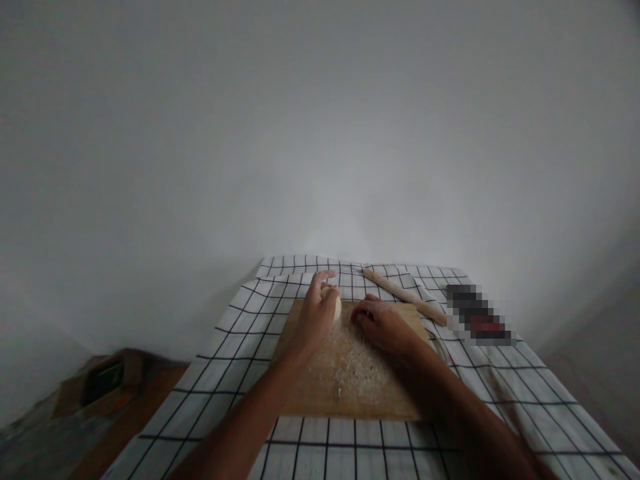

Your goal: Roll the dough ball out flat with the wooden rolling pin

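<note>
My left hand [321,300] holds a pale piece of dough [332,304] over the far part of a wooden board [305,393]. Its thumb side faces the middle and one finger points forward. Close by on the right, my right hand [377,320] is curled low over the same board, its fingertips drawn together. Whatever may be inside those fingers is hidden. Loose white flour [357,367] and small crumbs are scattered across the board between my forearms.
A rolling pin [405,295] lies slantwise behind the board on the right, on a white checked tablecloth [240,347]. Beyond it is a blurred-out dark item [480,317]. A plain wall [320,133] rises behind the table. An open cardboard box [107,383] stands lower left.
</note>
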Demonstrator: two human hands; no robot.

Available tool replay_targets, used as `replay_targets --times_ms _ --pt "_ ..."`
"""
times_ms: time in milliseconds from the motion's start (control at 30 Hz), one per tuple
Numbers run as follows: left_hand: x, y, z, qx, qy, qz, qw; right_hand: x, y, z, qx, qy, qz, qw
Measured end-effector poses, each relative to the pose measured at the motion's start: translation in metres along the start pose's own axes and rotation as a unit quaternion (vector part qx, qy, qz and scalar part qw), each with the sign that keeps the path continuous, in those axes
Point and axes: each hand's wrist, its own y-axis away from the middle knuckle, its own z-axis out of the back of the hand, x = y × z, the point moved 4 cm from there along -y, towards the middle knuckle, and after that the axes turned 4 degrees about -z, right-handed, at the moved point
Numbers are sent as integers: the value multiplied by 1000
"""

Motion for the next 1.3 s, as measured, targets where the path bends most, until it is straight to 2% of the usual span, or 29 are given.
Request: replay_targets --times_ms 400,533,633,800,1067,1167,1300 --pt "4 -2 0 -2 4 -7 1000 6 4 3 66 7 51 996" --pt "4 -2 0 -4 10 -8 1000 4 7 3 33 -28 24 999" --pt "5 -2 -1 -3 13 -11 1000 7 9 0 11 -8 34 999" --pt "4 -3 -1 -11 10 -15 1000 15 8 -4 18 44 77 996" --pt "1 0 1 -3 3 9 1000 17 4 -6 42 73 85 993" --pt "11 -4 -1 -8 30 9 999 20 8 4 71 -2 78 994" --pt "17 -4 -9 15 62 17 998 19 14 33 -28 -168 15 985"
